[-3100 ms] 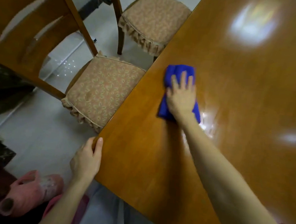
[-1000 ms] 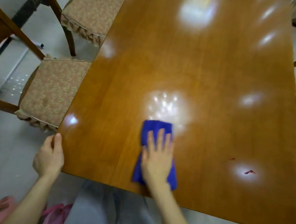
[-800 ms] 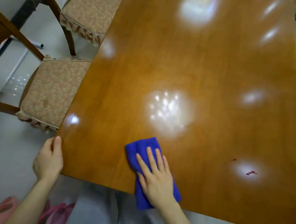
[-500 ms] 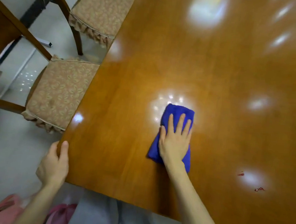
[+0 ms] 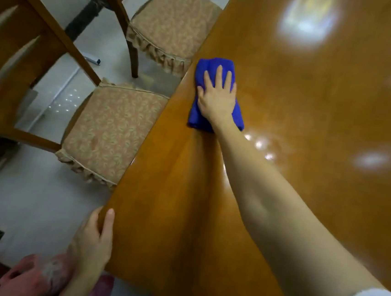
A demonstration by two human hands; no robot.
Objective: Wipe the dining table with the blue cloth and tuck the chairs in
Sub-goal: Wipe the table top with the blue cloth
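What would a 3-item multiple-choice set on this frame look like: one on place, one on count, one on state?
1. Where is the blue cloth?
A. near the table's left edge
B. on a chair seat
C. on the floor

2. How many cushioned chair seats show?
A. one
B. two
C. four

3. What is the left hand doing?
A. holding the cloth
B. gripping the table corner
C. pulling a chair

Key: 1 A, the right hand presses it flat on the table by that edge. 2 B, near seat and far seat. 3 B, the thumb lies over the corner.
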